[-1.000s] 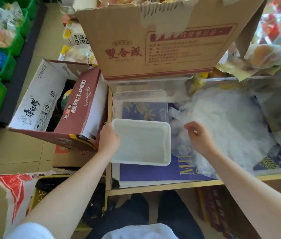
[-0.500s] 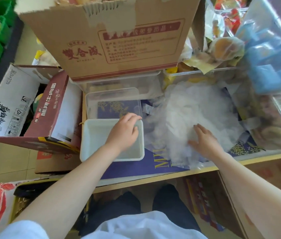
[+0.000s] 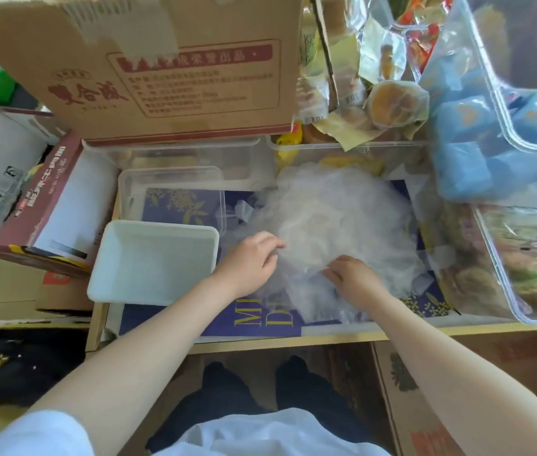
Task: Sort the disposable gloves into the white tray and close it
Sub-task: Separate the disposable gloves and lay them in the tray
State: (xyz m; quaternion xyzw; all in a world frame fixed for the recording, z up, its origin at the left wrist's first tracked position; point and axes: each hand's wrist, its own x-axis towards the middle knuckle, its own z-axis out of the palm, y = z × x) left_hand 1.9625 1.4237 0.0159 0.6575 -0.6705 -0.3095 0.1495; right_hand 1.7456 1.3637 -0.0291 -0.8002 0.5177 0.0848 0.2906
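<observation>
The disposable gloves (image 3: pixel 329 232) lie as 1 loose, translucent heap on the tabletop (image 3: pixel 293 339), directly to the right of the white tray (image 3: pixel 153 263), with the heap's near-left edge almost at the tray's right wall. Both hands are in the heap's near edge: the left hand (image 3: pixel 249 263) on its left side, fingers (image 3: pixel 272 240) curled down into the film, and the right hand (image 3: pixel 352 278) on its near side, fingers bent toward the left and gathering film; whether either pinches a single glove cannot be told. The left hand is nearer the tray, so the carry runs leftward over the tray's right rim. The tray sits open and looks empty, its long axis running left to right. A clear lid (image 3: pixel 171 195) lies just behind it, touching or nearly so.

Readable writing: gold letters "MI" and "D" on the purple sheet (image 3: pixel 260 319) under the heap. The cardboard box (image 3: pixel 148 67) behind carries red Chinese characters, too blurred to read surely.
</observation>
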